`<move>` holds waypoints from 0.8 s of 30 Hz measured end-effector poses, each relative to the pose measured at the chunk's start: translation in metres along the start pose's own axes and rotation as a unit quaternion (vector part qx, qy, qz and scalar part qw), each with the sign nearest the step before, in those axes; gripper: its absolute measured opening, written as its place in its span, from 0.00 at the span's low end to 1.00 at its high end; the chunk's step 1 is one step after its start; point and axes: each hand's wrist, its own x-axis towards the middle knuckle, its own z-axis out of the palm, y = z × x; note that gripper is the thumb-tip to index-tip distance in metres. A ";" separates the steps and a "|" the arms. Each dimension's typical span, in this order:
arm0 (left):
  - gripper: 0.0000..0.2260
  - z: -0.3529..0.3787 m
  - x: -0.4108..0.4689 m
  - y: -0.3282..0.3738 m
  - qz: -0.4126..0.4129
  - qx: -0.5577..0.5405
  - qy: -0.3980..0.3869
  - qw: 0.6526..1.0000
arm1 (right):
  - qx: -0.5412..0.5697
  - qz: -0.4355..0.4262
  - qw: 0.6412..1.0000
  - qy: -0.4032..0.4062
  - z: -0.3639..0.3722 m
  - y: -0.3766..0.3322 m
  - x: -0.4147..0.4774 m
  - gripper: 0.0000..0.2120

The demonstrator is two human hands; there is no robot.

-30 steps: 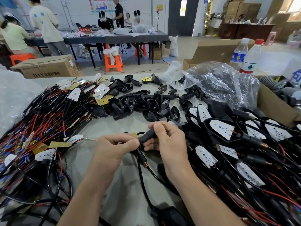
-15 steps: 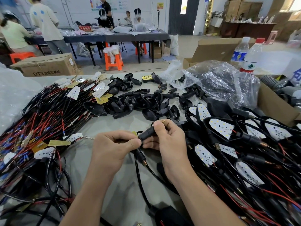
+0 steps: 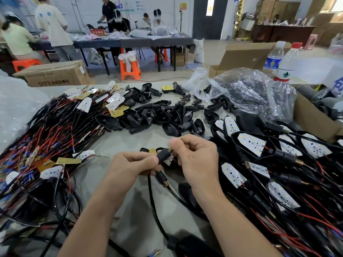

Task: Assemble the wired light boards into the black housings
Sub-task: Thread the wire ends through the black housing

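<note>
Holding one housing (image 3: 163,154) in both hands over the middle of the table (image 3: 130,141).
Left hand (image 3: 133,166) curls round its stem; right hand (image 3: 194,158) pinches its end, partly hiding the board (image 3: 168,160). Loose housings (image 3: 167,115) lie beyond, wired boards (image 3: 46,138) heap left, finished lights (image 3: 259,145) crowd right.

The white light board (image 3: 168,160) between the hands shows only a corner. The rest is hidden behind the black stem (image 3: 163,154) pinched by the left hand (image 3: 133,167) and behind the right hand (image 3: 196,160), whose fingers pinch a brass-tipped piece (image 3: 180,138) almost wholly covered. A black housing (image 3: 193,246) is cut off by the bottom edge, the clear plastic bag (image 3: 16,108) by the left, the cardboard box (image 3: 313,119) by the right. The people (image 3: 118,21) at the far table (image 3: 172,41) are blurred.
</note>
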 end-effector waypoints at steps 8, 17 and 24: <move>0.06 0.007 0.000 -0.001 -0.071 0.023 -0.003 0.997 | 0.092 0.034 0.995 0.031 0.000 -0.002 0.004 0.11; 0.02 0.001 -0.002 0.003 -0.035 0.077 -0.065 0.994 | 0.096 0.008 0.993 0.074 -0.003 -0.008 0.007 0.13; 0.06 0.008 -0.005 0.004 -0.030 0.001 -0.110 0.993 | 0.091 0.032 0.995 0.018 0.003 -0.001 0.002 0.12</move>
